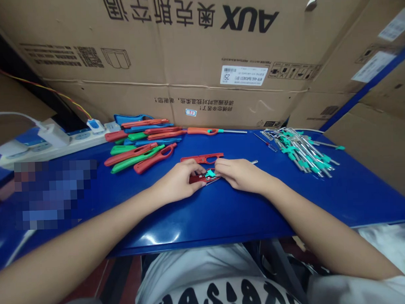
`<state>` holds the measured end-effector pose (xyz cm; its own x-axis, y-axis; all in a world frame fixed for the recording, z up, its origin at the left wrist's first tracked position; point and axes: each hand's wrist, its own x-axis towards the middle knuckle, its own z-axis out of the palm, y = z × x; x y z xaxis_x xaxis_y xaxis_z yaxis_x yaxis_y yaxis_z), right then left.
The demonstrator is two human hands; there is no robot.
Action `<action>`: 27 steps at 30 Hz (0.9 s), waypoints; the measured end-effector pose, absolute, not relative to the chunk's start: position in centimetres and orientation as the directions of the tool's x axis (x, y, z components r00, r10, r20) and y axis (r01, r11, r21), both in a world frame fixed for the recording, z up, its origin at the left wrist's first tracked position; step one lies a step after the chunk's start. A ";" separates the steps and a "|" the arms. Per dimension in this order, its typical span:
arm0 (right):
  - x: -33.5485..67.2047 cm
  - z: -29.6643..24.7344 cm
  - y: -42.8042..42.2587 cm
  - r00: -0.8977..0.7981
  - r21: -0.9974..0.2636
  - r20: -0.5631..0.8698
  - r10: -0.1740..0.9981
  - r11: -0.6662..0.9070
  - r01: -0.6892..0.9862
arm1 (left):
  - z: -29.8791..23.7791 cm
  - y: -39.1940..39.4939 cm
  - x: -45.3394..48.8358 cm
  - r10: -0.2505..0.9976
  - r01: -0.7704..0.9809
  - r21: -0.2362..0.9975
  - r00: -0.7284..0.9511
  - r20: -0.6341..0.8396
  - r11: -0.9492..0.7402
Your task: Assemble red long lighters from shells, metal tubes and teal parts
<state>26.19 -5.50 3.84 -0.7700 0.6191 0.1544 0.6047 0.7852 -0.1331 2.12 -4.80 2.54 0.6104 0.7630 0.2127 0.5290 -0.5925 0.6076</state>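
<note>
At the middle of the blue table, my left hand (182, 180) has its fingers curled around a red lighter shell half (196, 179). A teal trigger piece (210, 173) sits at the shell, and my right hand (238, 173) pinches beside it. From behind the right hand a thin metal tube (254, 162) sticks out; it seems to belong to the part with the teal piece, though the fingers cover the join. Just beyond both hands lies another red shell half (204, 158). Farther back, an orange lighter (205, 131) with a metal tube rests on the table.
Red, green and blue shell pieces (142, 147) lie piled at the left. Metal tubes with teal parts (304, 150) form a heap at the right. A power strip (79, 141) with plugs and cables runs along the back left. A large cardboard sheet (153, 69) stands behind the table (165, 224).
</note>
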 end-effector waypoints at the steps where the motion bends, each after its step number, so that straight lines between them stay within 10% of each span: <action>1: 26.2 3.8 -5.5 -0.770 -0.145 0.156 0.619 0.785 0.602 | 2.5 -4.8 2.1 0.763 0.530 0.606 0.610 0.214 -0.594; 27: 25.8 4.3 -5.9 -0.767 -0.085 0.086 0.636 0.772 0.630 | 2.7 -5.0 2.3 0.764 0.538 0.604 0.614 0.197 -0.588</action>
<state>25.77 -5.91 4.34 -0.7671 0.6358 0.0861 0.6301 0.7718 -0.0853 2.26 -4.96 2.73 0.6141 0.7642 0.1973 0.5375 -0.5880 0.6044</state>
